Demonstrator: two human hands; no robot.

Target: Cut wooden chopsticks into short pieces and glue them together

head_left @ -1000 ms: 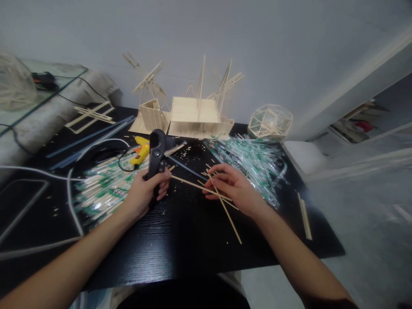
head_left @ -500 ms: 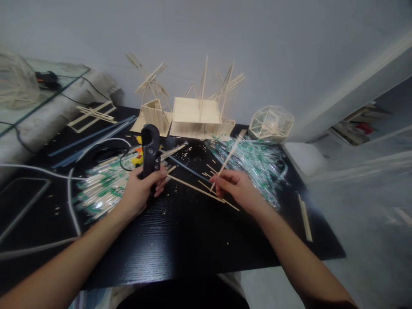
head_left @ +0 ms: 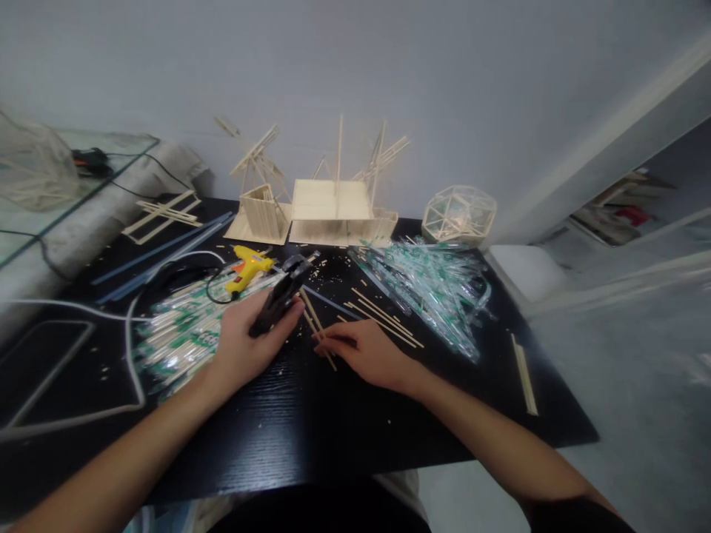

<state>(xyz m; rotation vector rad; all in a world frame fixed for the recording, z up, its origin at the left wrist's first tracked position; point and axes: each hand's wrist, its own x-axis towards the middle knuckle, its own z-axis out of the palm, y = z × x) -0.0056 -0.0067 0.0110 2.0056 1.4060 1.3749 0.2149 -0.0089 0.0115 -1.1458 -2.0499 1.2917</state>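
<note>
My left hand [head_left: 249, 329] is closed around a black hand cutter [head_left: 281, 296], its head pointing away and to the right. Close to its right side, my right hand [head_left: 361, 348] pinches thin wooden sticks [head_left: 318, 326], which slant up towards the cutter; whether they touch it I cannot tell. Several loose wooden sticks [head_left: 383, 317] lie on the black table [head_left: 355, 414] just beyond my right hand. Behind the cutter rests a yellow glue gun [head_left: 249, 268]. Plastic-wrapped stick bundles [head_left: 183, 318] lie beside my left wrist.
Wooden stick models stand along the wall: a windmill [head_left: 258, 203], a flat-topped structure [head_left: 333, 200] and a round frame [head_left: 460, 215]. Empty plastic wrappers [head_left: 427, 285] are heaped at right. A white cable [head_left: 129, 348] curves across the left. Small offcuts are scattered mid-table.
My left hand has tipped the cutter from upright to slanting right. My right hand has moved left and closer to it with sticks. More loose sticks now show on the table.
</note>
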